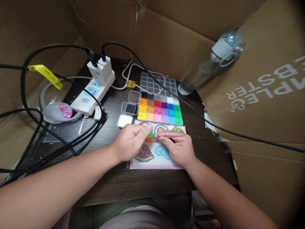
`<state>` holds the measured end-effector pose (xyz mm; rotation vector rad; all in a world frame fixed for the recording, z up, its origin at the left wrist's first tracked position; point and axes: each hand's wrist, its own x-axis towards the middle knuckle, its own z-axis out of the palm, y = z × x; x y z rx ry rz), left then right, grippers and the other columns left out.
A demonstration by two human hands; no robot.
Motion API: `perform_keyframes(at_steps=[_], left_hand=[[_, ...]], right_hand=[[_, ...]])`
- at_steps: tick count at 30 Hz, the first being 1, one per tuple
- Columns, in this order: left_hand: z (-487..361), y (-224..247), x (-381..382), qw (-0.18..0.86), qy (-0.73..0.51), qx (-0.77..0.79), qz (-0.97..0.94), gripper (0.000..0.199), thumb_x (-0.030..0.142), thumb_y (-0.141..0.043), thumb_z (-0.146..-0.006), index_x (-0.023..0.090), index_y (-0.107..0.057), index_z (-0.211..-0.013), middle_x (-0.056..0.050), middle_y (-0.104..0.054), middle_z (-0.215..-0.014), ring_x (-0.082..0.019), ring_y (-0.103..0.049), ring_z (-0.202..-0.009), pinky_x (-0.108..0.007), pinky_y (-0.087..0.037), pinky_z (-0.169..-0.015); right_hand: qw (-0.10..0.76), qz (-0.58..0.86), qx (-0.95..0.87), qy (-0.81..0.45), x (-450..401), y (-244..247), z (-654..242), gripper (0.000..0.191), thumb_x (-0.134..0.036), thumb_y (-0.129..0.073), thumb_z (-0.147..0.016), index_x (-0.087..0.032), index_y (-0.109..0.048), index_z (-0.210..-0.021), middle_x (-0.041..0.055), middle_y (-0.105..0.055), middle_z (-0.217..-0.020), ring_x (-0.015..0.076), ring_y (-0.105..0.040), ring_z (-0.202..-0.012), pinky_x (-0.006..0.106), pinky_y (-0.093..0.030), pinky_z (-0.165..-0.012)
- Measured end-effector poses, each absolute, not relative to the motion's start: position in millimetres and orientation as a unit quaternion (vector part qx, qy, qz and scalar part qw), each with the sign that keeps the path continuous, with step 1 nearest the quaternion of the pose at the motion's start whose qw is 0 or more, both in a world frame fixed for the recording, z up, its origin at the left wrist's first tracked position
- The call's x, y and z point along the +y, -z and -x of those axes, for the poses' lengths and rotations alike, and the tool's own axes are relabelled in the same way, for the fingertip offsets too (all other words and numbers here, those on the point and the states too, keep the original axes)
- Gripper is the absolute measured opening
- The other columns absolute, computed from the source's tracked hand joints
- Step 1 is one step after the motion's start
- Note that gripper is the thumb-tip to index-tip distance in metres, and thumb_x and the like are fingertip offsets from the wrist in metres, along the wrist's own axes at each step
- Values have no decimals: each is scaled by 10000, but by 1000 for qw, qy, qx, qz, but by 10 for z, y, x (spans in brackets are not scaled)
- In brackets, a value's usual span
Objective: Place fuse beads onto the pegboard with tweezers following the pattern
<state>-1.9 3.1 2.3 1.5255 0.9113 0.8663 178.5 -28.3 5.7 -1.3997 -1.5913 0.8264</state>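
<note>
My left hand (132, 140) is closed, thumb against the fingers, at a small orange and green bead piece (150, 138), partly hidden by the fingertips. My right hand (178, 148) pinches slim pink tweezers (175, 136), whose tip points left at that piece. Under both hands lies a pattern sheet (150, 163) with gridded pictures. A watermelon slice (144, 153) and a light blue shape (162, 152) show between the hands. Just beyond the sheet stands a sectioned bead box (160, 109) full of beads sorted by colour.
Small boxes of white beads (125, 121) and black beads (130, 109) sit left of the bead box. A power strip (89, 97) with chargers and looping black cables (100, 111) occupies the left. A dish (53, 112) holds pink beads. A bottle (207, 65) leans against cardboard walls (259, 101).
</note>
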Motion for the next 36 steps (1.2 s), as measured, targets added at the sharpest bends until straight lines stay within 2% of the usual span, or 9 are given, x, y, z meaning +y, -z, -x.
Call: perform_keyframes(at_steps=[11,18,23,29,36], left_hand=[[34,-39,14,569,-353,396,-628,488,424,-386,-907,181,-317,-490,51,-259,-462,-83,-262,-444,-222,-242,-420],[30,-13,20,571,-350,390,-632,489,459,-365,-911,187,-272,-515,46,-248,-494,-89,-249,-474,-230,-228,-434],[26,-7,20,570,-354,387,-632,495,474,-359,-909,190,-268,-515,45,-244,-494,-93,-248,-476,-232,-231,-435],[28,-2,27,572,-350,389,-632,496,459,-361,-913,186,-281,-506,46,-257,-485,-94,-259,-481,-230,-244,-450],[26,-20,26,572,-355,389,-629,501,459,-368,-914,182,-287,-505,49,-255,-491,-85,-250,-469,-227,-229,-437]], right_hand=[[433,555,-636,-317,-235,-154,-1857,128,-218,-632,-789,-205,-754,-750,45,-742,-783,194,-698,-770,290,-575,-710],[480,553,-634,-248,93,-292,-1839,121,-233,-643,-768,-196,-750,-725,54,-742,-781,195,-701,-736,296,-580,-700],[501,549,-623,-244,324,-263,-1739,123,-243,-639,-764,-199,-748,-728,50,-744,-786,191,-701,-752,293,-581,-705],[475,566,-625,-250,324,-122,-1719,112,-238,-648,-756,-189,-747,-734,60,-739,-801,190,-694,-773,316,-573,-749],[475,563,-631,-245,279,-179,-1819,105,-235,-653,-758,-195,-750,-757,57,-740,-819,194,-691,-789,334,-559,-792]])
